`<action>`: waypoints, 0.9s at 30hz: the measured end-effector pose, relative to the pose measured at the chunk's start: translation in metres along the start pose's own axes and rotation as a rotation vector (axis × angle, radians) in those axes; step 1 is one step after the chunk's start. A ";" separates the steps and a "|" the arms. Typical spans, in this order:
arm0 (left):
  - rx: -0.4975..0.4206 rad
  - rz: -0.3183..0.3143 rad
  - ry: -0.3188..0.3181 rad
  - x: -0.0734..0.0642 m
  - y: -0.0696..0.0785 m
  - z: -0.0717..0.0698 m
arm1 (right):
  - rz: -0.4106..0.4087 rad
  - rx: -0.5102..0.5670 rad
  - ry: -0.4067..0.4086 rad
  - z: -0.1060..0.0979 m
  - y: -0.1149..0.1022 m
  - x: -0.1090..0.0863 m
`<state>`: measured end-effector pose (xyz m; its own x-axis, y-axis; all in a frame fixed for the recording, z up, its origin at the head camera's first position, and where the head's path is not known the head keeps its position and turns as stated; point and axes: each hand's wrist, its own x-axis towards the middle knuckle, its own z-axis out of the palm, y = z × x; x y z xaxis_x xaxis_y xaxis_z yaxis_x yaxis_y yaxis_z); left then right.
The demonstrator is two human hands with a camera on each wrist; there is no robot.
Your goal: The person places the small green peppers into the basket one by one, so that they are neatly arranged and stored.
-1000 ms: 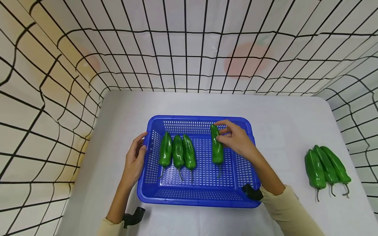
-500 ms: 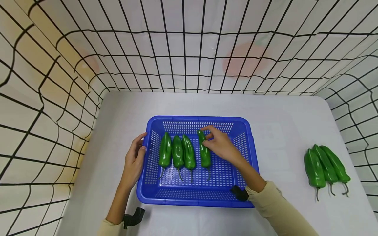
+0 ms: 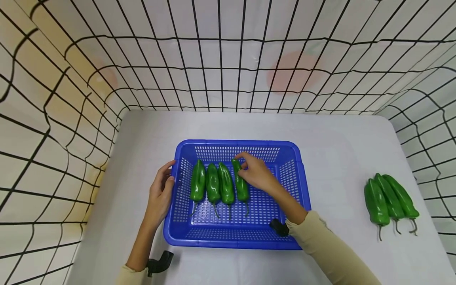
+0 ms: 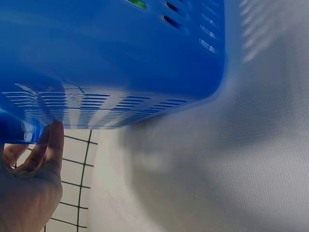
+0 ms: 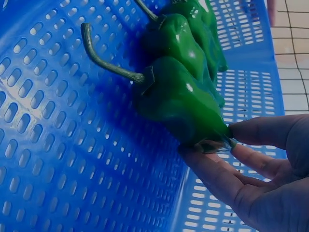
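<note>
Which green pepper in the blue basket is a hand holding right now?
The rightmost pepper in the basket: the right hand pinches it near its stemless tip. The other three peppers lie to its left, with no hand on them.

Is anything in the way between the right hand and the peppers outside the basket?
Yes, the basket's right wall. The right hand is inside, pinching a pepper; the three peppers outside lie beyond that wall. I see nothing else between.
</note>
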<state>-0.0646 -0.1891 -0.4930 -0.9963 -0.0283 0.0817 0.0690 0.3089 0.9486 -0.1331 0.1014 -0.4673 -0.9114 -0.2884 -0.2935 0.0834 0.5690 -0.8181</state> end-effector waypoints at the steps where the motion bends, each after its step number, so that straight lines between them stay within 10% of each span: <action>1: 0.001 -0.001 0.000 0.000 0.000 0.000 | 0.008 -0.004 -0.004 0.001 0.000 0.000; 27: -0.003 -0.004 0.001 0.001 0.001 0.001 | -0.031 -0.136 -0.023 0.015 0.002 0.005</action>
<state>-0.0655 -0.1881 -0.4925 -0.9965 -0.0308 0.0780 0.0649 0.3057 0.9499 -0.1317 0.0899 -0.4778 -0.9029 -0.3245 -0.2819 -0.0014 0.6580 -0.7530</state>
